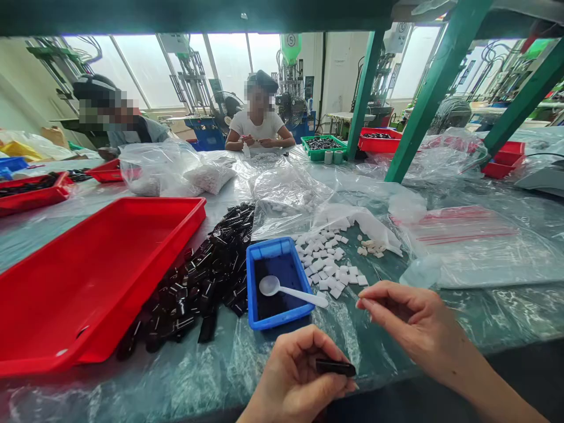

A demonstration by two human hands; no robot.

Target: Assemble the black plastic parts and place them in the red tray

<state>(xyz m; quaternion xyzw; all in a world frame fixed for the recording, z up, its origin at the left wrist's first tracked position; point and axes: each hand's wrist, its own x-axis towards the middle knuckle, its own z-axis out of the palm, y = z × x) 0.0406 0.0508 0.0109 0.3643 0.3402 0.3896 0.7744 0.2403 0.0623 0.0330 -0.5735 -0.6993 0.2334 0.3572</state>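
A small, glossy black, elongated piece (337, 368) sits low in front of the person, above the table edge, with the left hand (299, 373) closed on it, thumb below and fingers curled behind, its narrow side turned to the right. The right hand (414, 323) is just beyond it to the right, not touching it, thumb and forefinger tips brought close together; whether they pinch anything (a thin dark sliver shows above the forefinger) I cannot tell. For good handling, I would keep the piece steady by its edges, leave its near face uncovered, and bring the 2 hands together over the bare table rather than over loose parts. Near the hands stands a shallow blue plastic tray (282, 322) with a dark bottom, a white plastic spoon (293, 292) resting across its rim. Flat white squares (328, 269) lie scattered to its right, a heap of glossy black pieces (207, 270) to its left, then a large red plastic tray (97, 252). Across the film-covered green table (211, 376) sit 2 co-workers.
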